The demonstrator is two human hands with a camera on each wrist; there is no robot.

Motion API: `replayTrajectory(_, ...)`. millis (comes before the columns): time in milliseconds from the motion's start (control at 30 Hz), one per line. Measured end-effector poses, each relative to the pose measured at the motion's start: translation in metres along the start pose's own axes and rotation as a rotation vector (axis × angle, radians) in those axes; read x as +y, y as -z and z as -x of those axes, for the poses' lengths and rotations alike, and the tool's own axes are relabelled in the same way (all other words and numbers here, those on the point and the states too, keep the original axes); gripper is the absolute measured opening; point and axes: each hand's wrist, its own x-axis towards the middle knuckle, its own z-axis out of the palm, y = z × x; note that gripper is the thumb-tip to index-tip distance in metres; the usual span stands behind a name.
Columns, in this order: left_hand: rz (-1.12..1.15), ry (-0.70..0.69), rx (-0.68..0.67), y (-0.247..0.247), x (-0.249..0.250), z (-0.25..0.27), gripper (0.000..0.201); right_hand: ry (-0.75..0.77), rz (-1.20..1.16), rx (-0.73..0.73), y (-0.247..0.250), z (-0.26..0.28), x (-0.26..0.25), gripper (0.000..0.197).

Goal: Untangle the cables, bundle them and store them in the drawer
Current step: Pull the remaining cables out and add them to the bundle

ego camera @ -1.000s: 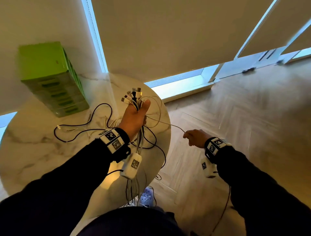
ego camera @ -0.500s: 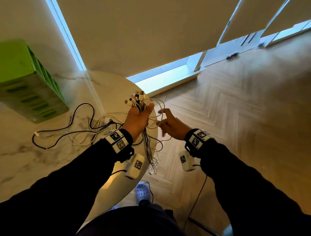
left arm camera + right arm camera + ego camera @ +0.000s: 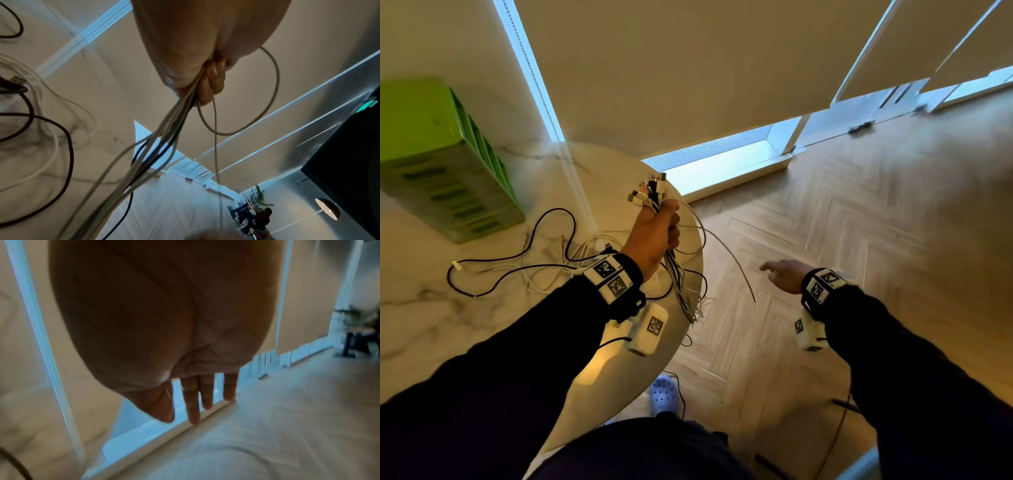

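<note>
My left hand grips a bundle of white and dark cables above the round table's right edge, plugs sticking up past the fingers. The strands hang down from my fist. One grey cable arcs out to the right with its end free in the air. My right hand hovers over the floor with straight, spread fingers, holding nothing. More black and white cables lie loose on the table. The green drawer unit stands at the back left.
The marble table carries the drawer unit and loose cables. Wooden herringbone floor spreads to the right. Blinds and a low window sill stand behind. My shoe shows below the table edge.
My right hand has moved away to the right and opened, letting go of the grey cable, whose end now swings free. The left hand still holds the bundle.
</note>
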Motion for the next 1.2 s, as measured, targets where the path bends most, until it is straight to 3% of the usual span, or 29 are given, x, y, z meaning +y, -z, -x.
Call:
replayTrajectory(100, -0.040, 0.000, -0.081, -0.001, -0.003, 0.003, 0.026, 0.219, -0.403, 0.154, 0.020, 0.007, -0.044, 0.041)
replayTrajectory(233, -0.072, 0.011, -0.077, -0.004, -0.004, 0.006, 0.015, 0.414, -0.874, -0.038, 0.047, 0.031, -0.107, 0.037)
replayTrajectory(300, -0.075, 0.019, -0.043, -0.002, -0.004, 0.006, 0.015, 0.496, -0.762, -0.040, 0.054, 0.039, -0.124, 0.034)
replayTrajectory(400, -0.072, 0.020, -0.023, 0.002, -0.004, 0.005, 0.015, 0.579, -0.490, 0.112, 0.057, 0.040, -0.126, 0.038)
replayTrajectory(600, -0.168, -0.019, -0.007, 0.011, -0.004, 0.003, 0.013, 0.460, -0.763, 0.150, 0.059, 0.024, -0.099, 0.039)
replayTrajectory(667, -0.205, -0.014, 0.004, 0.013, -0.003, 0.003, 0.013, 0.409, -0.672, 0.268, 0.062, 0.020, -0.086, 0.038)
replayTrajectory(733, -0.181, -0.013, 0.013, 0.017, -0.002, 0.002, 0.015, 0.330, -0.403, 0.322, 0.062, 0.015, -0.064, 0.033)
replayTrajectory(767, -0.150, -0.014, 0.017, 0.018, -0.001, 0.002, 0.013, 0.286, -0.241, 0.269, 0.059, 0.012, -0.052, 0.030)
replayTrajectory(867, -0.084, -0.024, 0.025, 0.023, 0.006, 0.000, 0.012, 0.040, 0.089, -0.080, 0.043, 0.004, -0.023, 0.028)
replayTrajectory(933, -0.073, -0.035, 0.015, 0.025, 0.010, 0.001, 0.018, -0.014, 0.158, -0.103, 0.040, 0.000, -0.017, 0.041)
replayTrajectory(1033, -0.047, -0.010, -0.054, 0.021, 0.015, 0.004, 0.029, 0.220, -0.291, 0.046, 0.052, 0.007, -0.042, 0.090)
replayTrajectory(1100, -0.034, 0.019, -0.114, 0.016, 0.018, 0.008, 0.033, 0.383, -0.471, 0.029, 0.062, 0.019, -0.079, 0.115)
replayTrajectory(1167, -0.040, 0.057, -0.172, 0.011, 0.022, 0.013, 0.036, 0.477, -0.464, -0.070, 0.065, 0.031, -0.124, 0.117)
replayTrajectory(1200, -0.037, 0.084, -0.196, 0.009, 0.024, 0.016, 0.037, 0.504, -0.461, -0.155, 0.063, 0.036, -0.144, 0.108)
